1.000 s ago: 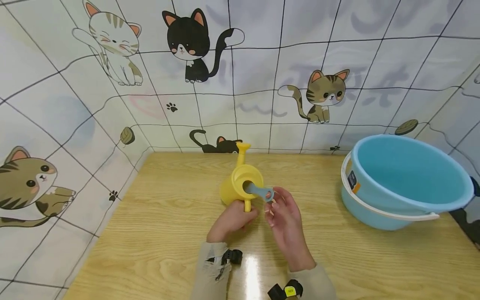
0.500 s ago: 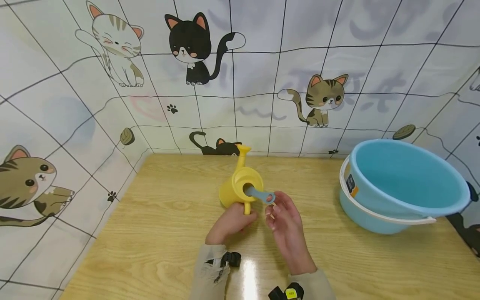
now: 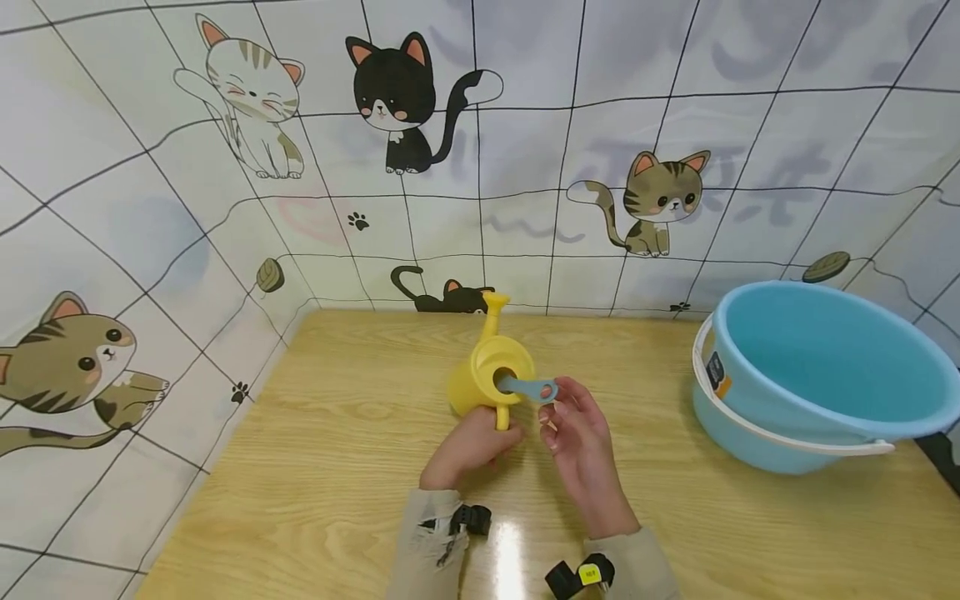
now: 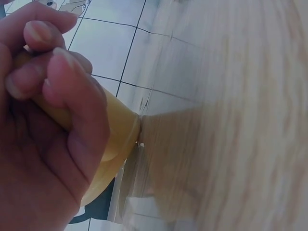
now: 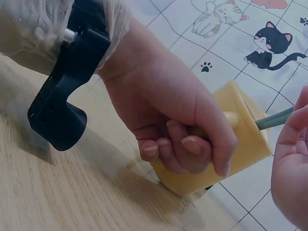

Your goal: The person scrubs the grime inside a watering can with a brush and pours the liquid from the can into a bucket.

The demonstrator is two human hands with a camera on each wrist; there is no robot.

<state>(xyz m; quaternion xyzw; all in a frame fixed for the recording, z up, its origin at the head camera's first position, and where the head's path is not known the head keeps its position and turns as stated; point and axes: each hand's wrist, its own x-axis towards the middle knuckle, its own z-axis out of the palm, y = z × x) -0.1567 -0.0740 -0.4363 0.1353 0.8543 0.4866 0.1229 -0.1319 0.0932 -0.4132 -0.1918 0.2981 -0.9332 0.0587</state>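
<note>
- Currently, my left hand (image 3: 472,442) is closed round the handle of the yellow watering can (image 3: 467,387), which lies at its 12 o'clock.
- My right hand (image 3: 583,454), fingers bent, pinches the blue tool (image 3: 527,387); its far end enters the can's opening.
- At the can's 3 o'clock, a blue bucket (image 3: 772,407) stands on the table (image 3: 337,442).

The watering can (image 3: 470,383) looks smooth plastic, the wood-grain table (image 3: 352,433) glossy.

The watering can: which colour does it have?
Yellow; the watering can shows best in the head view.
</note>
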